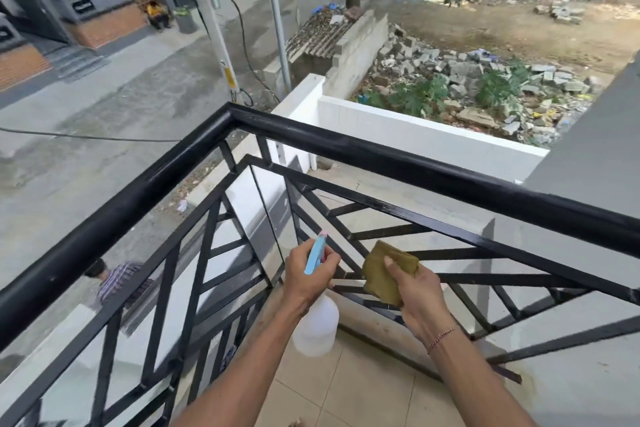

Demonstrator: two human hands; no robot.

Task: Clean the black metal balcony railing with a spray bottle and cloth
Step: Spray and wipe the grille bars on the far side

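The black metal railing forms a corner in front of me, with a thick top rail and slanted bars below. My left hand grips the neck of a spray bottle that has a white body and a light-blue head, its nozzle aimed at the lower bars near the corner. My right hand holds a folded olive-green cloth against a slanted bar of the right-hand section, just right of the bottle.
Beige floor tiles lie under my arms. A grey wall rises at the right. Below the balcony are a street, a white boundary wall, rubble, a utility pole and a person in a striped shirt.
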